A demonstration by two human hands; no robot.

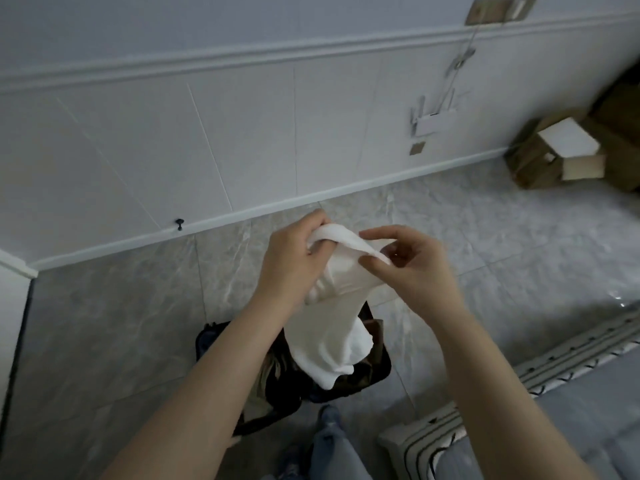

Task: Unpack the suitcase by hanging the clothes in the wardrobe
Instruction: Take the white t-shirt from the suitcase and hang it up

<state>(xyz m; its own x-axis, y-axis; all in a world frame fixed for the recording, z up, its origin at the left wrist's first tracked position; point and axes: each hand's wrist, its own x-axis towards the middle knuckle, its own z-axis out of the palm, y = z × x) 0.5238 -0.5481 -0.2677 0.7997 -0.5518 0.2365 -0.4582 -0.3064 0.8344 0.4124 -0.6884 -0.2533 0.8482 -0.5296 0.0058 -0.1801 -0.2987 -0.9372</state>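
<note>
- A white garment (332, 306) is held up at frame centre, above the open dark suitcase (377, 362) on the floor (485, 237).
- Left hand (294, 258): the grip is clenched around the bunched top edge of the garment, fingers curled into the fabric at about 11 o'clock of the cloth.
- Right hand (412, 265): a fold of the same top edge is pinched between thumb and fingertips, at about 1 o'clock of the cloth.
- Key relation: the garment hangs from both grips toward 6 o'clock; its long axis is judged roughly vertical, and its lower end reaches the suitcase opening. Whether the hem touches the contents cannot be told.
- Both hands are at about the same height and close together; neither is clearly nearer the cloth, since both are already on it.
- Next move, as a judgement: the top edge needs to be spread out to find the neck or shoulders before hanging.
- Hidden or unclear: the garment type cannot be told while it is bunched.
- No wardrobe and no hanger are in view.
- Suitcase contents are mostly covered by the cloth and forearms; only dark and khaki patches are made out.
- The near end of the suitcase is cut by a jeans leg (332, 445) at 6 o'clock.
- A bed edge (519, 427) lies at 4 o'clock, cardboard boxes (561, 150) at 2 o'clock, both cut by the frame.
- Edges are blurred by the wide lens.
</note>
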